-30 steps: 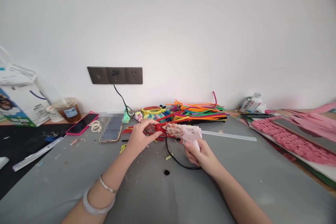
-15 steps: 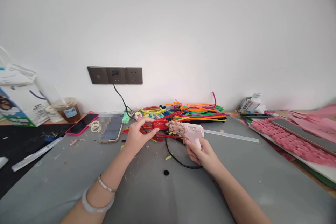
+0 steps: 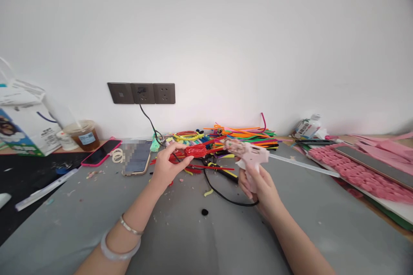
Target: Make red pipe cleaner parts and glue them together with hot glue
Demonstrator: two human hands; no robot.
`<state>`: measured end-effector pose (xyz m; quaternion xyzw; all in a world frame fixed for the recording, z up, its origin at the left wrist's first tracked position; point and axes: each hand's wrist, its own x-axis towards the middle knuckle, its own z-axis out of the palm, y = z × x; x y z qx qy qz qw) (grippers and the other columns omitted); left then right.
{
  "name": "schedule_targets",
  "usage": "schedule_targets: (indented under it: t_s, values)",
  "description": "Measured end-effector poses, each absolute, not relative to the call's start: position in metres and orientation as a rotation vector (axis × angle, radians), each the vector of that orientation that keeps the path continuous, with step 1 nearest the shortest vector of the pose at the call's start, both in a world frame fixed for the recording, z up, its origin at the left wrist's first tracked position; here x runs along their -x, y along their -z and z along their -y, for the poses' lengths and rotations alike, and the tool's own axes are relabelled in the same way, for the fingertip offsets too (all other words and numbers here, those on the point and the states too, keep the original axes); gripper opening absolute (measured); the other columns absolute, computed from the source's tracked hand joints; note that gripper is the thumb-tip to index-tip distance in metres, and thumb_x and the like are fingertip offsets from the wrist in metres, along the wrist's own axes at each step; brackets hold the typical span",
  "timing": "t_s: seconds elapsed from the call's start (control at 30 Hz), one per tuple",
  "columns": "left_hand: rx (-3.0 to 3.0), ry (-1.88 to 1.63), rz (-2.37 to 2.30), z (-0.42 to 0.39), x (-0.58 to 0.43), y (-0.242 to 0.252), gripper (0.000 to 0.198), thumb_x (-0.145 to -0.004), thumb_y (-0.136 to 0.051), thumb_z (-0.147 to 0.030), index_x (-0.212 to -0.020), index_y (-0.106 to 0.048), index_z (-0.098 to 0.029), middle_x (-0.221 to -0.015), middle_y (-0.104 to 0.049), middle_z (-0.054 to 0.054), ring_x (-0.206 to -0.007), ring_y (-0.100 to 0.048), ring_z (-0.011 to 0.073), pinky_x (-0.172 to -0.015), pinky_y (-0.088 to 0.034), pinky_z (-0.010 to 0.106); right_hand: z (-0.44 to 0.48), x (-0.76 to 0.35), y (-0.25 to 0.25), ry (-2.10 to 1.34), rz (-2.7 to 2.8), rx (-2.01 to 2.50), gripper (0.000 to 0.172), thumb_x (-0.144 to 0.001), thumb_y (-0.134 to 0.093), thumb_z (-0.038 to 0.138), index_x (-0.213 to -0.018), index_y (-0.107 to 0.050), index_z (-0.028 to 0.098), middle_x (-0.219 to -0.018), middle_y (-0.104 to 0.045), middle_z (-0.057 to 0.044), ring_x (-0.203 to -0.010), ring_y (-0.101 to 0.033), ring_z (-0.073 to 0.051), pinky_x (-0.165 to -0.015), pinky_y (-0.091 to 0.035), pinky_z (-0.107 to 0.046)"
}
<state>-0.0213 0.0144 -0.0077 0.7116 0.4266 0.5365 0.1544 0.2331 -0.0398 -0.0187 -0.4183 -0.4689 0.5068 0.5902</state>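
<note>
The red bundle (image 3: 195, 151) sits at the fingertips of the left hand (image 3: 167, 164), whose thumb and fingers are clamped on its near end. The right hand (image 3: 260, 184) is wrapped around the handle of a pale pink glue gun (image 3: 258, 154); the gun's crusted nozzle points toward the left hand and stands a little apart from the red bundle. From the gun's back, a translucent glue stick (image 3: 305, 166) juts out to the right of the right hand. A black cord (image 3: 226, 201) loops below and left of that hand. Between the hands lie black-and-yellow handles (image 3: 227, 174). Beyond the right hand is a pile of colorful pipe cleaners (image 3: 248, 142); left of the left hand lies a phone (image 3: 142, 159). A black pompom (image 3: 204, 212) rests on the gray table covering (image 3: 180, 240), nearer the wearer than both hands.
</note>
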Motion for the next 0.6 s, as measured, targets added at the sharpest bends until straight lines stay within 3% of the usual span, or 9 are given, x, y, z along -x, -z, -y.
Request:
schedule_targets:
  t_s: [0.07,0.17,0.27,0.4,0.5,0.6]
  values:
    - [-2.001,-1.539,-1.226,-0.015,0.022,0.009,0.02,-0.079,-0.072,-0.034,-0.092,-0.067,-0.021,-0.093,-0.073,0.004,-0.089,-0.066,0.0204,-0.083,-0.051,0.031,0.046,-0.243,0.021,-1.176,0.935,0.906,0.042,-0.084,-0.062,0.062,-0.092,-0.053,0.022,-0.051,-0.042,0.009,-0.035,-0.032,-0.007,-0.035,-0.017,-0.022]
    - [-1.939,-1.538,-1.216,-0.016,0.021,0.01,0.021,-0.079,-0.073,-0.036,-0.093,-0.067,-0.021,-0.093,-0.071,0.004,-0.088,-0.064,0.0197,-0.081,-0.051,0.031,0.055,-0.266,0.03,-1.157,0.664,0.884,0.044,-0.083,-0.066,0.058,-0.073,-0.042,0.023,-0.056,-0.04,0.007,-0.04,-0.032,-0.006,-0.035,-0.022,-0.021]
    - [-1.89,-1.546,-1.19,-0.016,0.021,0.008,0.021,-0.078,-0.073,-0.036,-0.092,-0.067,-0.021,-0.091,-0.07,0.003,-0.085,-0.063,0.019,-0.078,-0.05,0.03,0.06,-0.288,0.04,-1.175,0.523,0.821,0.047,-0.082,-0.07,0.052,-0.066,-0.037,0.022,-0.053,-0.028,0.009,-0.04,-0.024,-0.005,-0.036,-0.028,-0.019]
    - [-1.842,-1.529,-1.204,-0.015,0.02,0.007,0.021,-0.077,-0.073,-0.036,-0.09,-0.068,-0.021,-0.084,-0.068,0.002,-0.077,-0.059,0.0174,-0.073,-0.048,0.028,0.063,-0.289,0.039,-1.166,0.547,0.839,0.032,-0.085,-0.065,0.054,-0.083,-0.054,0.023,-0.052,-0.028,0.01,-0.038,-0.021,-0.007,-0.034,-0.023,-0.02]
    - [-1.809,-1.486,-1.193,-0.015,0.018,0.008,0.022,-0.077,-0.073,-0.038,-0.089,-0.067,-0.02,-0.083,-0.068,0.002,-0.078,-0.061,0.018,-0.072,-0.048,0.029,0.065,-0.273,0.034,-1.043,0.685,0.912,0.034,-0.086,-0.064,0.054,-0.101,-0.059,0.024,-0.052,-0.035,0.01,-0.037,-0.025,-0.006,-0.035,-0.018,-0.02]
    - [-1.816,-1.423,-1.167,-0.013,0.014,0.009,0.022,-0.077,-0.073,-0.037,-0.089,-0.068,-0.02,-0.085,-0.07,0.003,-0.08,-0.064,0.0191,-0.071,-0.049,0.028,0.07,-0.253,0.038,-0.923,0.919,0.963,0.038,-0.086,-0.064,0.056,-0.097,-0.061,0.019,-0.052,-0.04,0.008,-0.039,-0.032,-0.006,-0.038,-0.021,-0.021]
